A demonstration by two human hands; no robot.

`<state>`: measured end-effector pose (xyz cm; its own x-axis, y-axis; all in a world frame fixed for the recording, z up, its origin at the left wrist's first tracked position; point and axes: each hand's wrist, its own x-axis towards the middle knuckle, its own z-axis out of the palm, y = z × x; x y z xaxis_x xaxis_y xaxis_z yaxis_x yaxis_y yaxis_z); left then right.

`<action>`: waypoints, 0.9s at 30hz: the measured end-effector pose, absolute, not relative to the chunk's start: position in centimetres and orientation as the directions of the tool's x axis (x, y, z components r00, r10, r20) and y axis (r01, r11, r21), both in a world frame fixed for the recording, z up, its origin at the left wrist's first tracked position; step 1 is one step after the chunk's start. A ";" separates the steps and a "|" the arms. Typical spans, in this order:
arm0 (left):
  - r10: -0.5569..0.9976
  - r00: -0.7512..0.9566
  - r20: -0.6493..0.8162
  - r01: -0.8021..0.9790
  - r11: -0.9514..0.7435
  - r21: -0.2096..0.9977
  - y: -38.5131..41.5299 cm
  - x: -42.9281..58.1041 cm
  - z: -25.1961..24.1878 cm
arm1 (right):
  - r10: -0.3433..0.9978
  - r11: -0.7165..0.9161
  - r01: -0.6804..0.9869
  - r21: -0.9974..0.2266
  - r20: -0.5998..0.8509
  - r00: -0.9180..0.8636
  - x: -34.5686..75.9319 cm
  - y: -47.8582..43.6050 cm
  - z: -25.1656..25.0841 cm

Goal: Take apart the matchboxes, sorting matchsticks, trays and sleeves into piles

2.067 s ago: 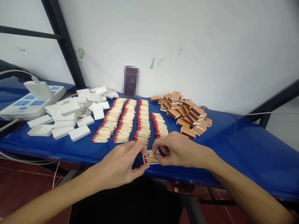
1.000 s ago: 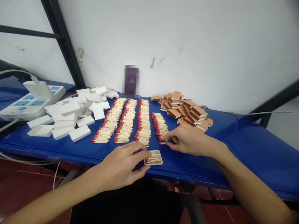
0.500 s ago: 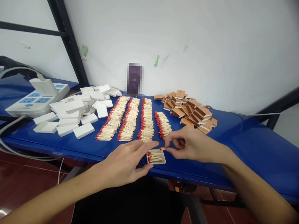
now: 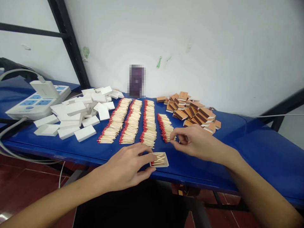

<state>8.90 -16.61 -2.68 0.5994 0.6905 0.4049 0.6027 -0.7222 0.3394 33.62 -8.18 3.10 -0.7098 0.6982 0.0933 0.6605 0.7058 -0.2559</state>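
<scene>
A small white matchbox tray (image 4: 167,161) lies near the table's front edge with several red-headed matches (image 4: 160,159) inside. My left hand (image 4: 133,164) steadies it from the left, thumb at its near side and index finger over the matches. At the near end of the shortest row of matches (image 4: 166,126) is my right hand (image 4: 194,142), thumb and forefinger pinched together. Whether a match is between those fingertips I cannot make out. Further left, three longer rows of matches (image 4: 148,123) lie with their red heads facing left.
White matchbox trays (image 4: 85,133) are heaped on the left of the blue table (image 4: 247,139), beside a power strip (image 4: 35,103) with a plugged-in charger (image 4: 45,88). Brown matchbox sleeves (image 4: 190,110) form a pile at the back right. A blurred dark object (image 4: 137,81) stands against the wall.
My right hand has moved up from the tray to the short match row; the match seen in its fingers is no longer visible there. My left index finger has lowered onto the tray's matches.
</scene>
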 end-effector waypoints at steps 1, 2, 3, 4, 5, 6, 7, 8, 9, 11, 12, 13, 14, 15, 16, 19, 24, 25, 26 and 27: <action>0.692 0.597 0.406 0.603 -0.721 0.341 -16.6 8.9 -2.7 | 0.715 0.695 0.687 -0.211 0.104 -0.691 34.0 -7.9 3.2; 0.692 0.595 0.408 0.603 -0.720 0.343 -16.6 8.9 -2.7 | 0.725 0.687 0.705 -0.177 0.100 -0.681 34.2 -7.6 3.3; 0.691 0.593 0.413 0.602 -0.721 0.344 -16.6 9.0 -2.8 | 0.729 0.683 0.714 -0.156 0.083 -0.679 34.4 -7.4 3.3; 0.689 0.589 0.422 0.600 -0.723 0.343 -16.6 9.0 -2.9 | 0.727 0.684 0.715 -0.147 0.057 -0.684 34.5 -7.2 3.3; 0.685 0.586 0.433 0.597 -0.726 0.341 -16.6 9.0 -2.9 | 0.722 0.688 0.712 -0.145 0.029 -0.692 34.5 -7.1 3.3; 0.682 0.582 0.443 0.595 -0.729 0.339 -16.5 9.1 -3.0 | 0.713 0.695 0.705 -0.142 0.007 -0.701 34.4 -7.1 3.3; 0.679 0.580 0.450 0.593 -0.730 0.338 -16.5 9.1 -3.1 | 0.704 0.702 0.699 -0.136 -0.007 -0.710 34.4 -7.0 3.2; 0.678 0.578 0.454 0.592 -0.731 0.338 -16.5 9.1 -3.1 | 0.699 0.708 0.695 -0.127 -0.013 -0.715 34.3 -7.0 3.0; 0.677 0.579 0.455 0.591 -0.732 0.338 -16.5 9.1 -3.1 | 0.699 0.709 0.695 -0.118 -0.016 -0.715 34.3 -7.0 2.9; 0.678 0.587 0.443 0.593 -0.732 0.335 -16.5 9.0 -3.0 | 0.707 0.702 0.704 -0.105 -0.013 -0.707 34.2 -7.0 2.7; 0.678 0.593 0.435 0.594 -0.733 0.332 -16.5 9.0 -3.0 | 0.711 0.698 0.708 -0.104 -0.011 -0.703 34.2 -6.9 2.7; 0.678 0.598 0.427 0.595 -0.733 0.329 -16.6 9.0 -2.9 | 0.713 0.697 0.710 -0.104 -0.009 -0.701 34.2 -6.9 2.6; 0.676 0.604 0.423 0.595 -0.735 0.325 -16.6 8.9 -2.9 | 0.712 0.698 0.709 -0.103 -0.005 -0.702 34.3 -6.9 2.6; 0.675 0.607 0.420 0.595 -0.736 0.323 -16.6 8.9 -2.8 | 0.711 0.700 0.707 -0.101 -0.002 -0.703 34.3 -6.9 2.6; 0.673 0.606 0.424 0.594 -0.737 0.321 -16.6 8.9 -2.8 | 0.710 0.701 0.706 -0.097 0.001 -0.704 34.3 -6.9 2.6; 0.668 0.595 0.447 0.593 -0.740 0.317 -16.6 9.0 -3.0 | 0.715 0.694 0.713 -0.098 -0.012 -0.699 34.2 -6.8 2.6; 0.667 0.587 0.459 0.596 -0.740 0.313 -16.5 9.1 -3.0 | 0.710 0.693 0.710 -0.123 -0.049 -0.702 34.1 -6.8 2.5; 0.670 0.589 0.453 0.594 -0.738 0.320 -16.5 9.1 -3.0 | 0.711 0.693 0.712 -0.117 -0.050 -0.701 34.1 -6.8 2.5; 0.673 0.589 0.446 0.593 -0.736 0.328 -16.5 9.1 -3.0 | 0.714 0.691 0.714 -0.111 -0.050 -0.698 34.1 -6.8 2.5; 0.677 0.589 0.441 0.592 -0.733 0.335 -16.5 9.1 -3.0 | 0.716 0.688 0.717 -0.110 -0.055 -0.696 34.1 -6.9 2.5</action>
